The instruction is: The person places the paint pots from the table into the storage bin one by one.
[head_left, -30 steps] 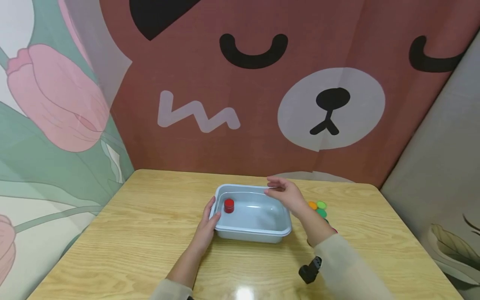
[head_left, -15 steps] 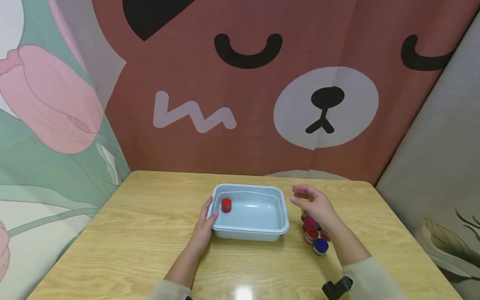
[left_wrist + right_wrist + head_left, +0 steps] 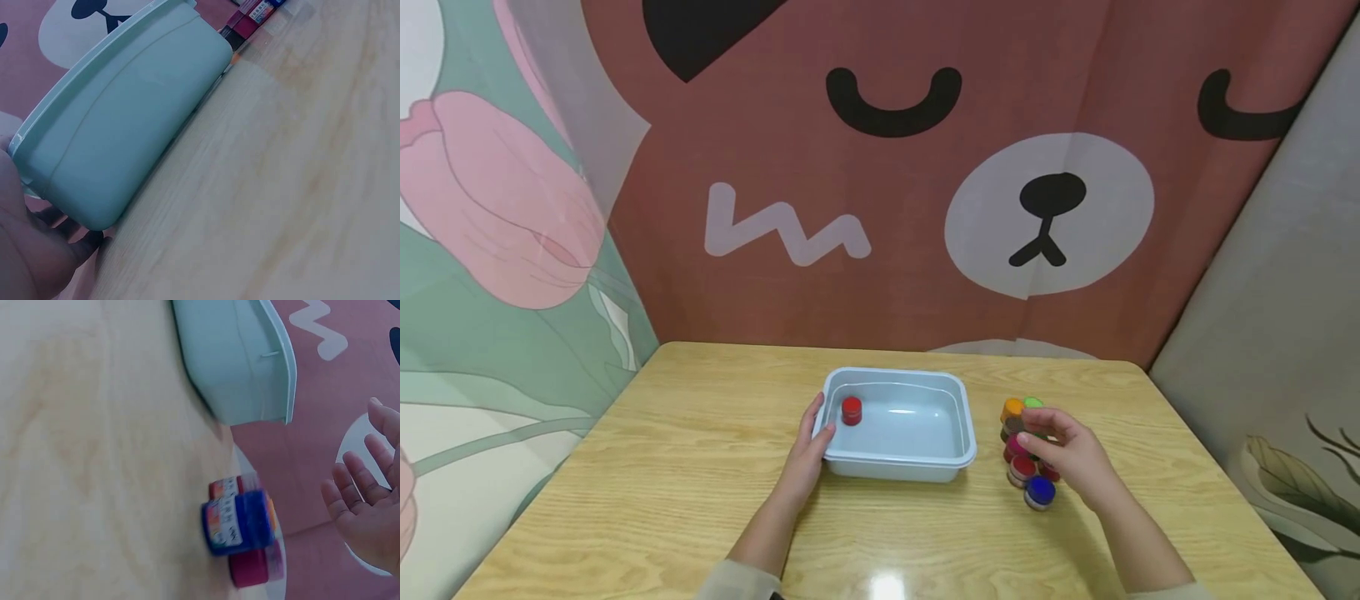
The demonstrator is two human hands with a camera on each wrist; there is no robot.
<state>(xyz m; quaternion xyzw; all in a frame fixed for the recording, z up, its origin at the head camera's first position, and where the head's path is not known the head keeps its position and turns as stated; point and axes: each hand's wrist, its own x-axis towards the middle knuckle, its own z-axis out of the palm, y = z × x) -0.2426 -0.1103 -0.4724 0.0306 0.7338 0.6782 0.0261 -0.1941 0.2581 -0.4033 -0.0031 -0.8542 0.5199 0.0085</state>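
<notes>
A pale blue plastic basin (image 3: 895, 468) stands on the table. My left hand (image 3: 802, 458) grips its left side, thumb over the rim and fingers along the outside; in the left wrist view this hand (image 3: 40, 250) is at the basin's near end. Inside the basin, towards the left, sits one small red-lidded jar (image 3: 852, 410). My right hand (image 3: 1071, 454) hovers over a cluster of small jars, fingers loosely bent and holding nothing. Among them are an orange jar (image 3: 1012, 409), a magenta jar (image 3: 1017, 447), a red jar (image 3: 1021, 471) and a blue jar (image 3: 1040, 492). The hand partly hides others.
The light wooden table (image 3: 715, 467) extends around the basin on all sides. Behind it hangs a brown curtain (image 3: 917, 308) with a bear print. A grey curtain (image 3: 1262, 333) borders the right side, and a floral one (image 3: 512, 333) the left.
My right hand has moved from above the basin's right rim, rightward and then down over the jar cluster. My left hand keeps its grip on the basin; the red-lidded jar inside stays put.
</notes>
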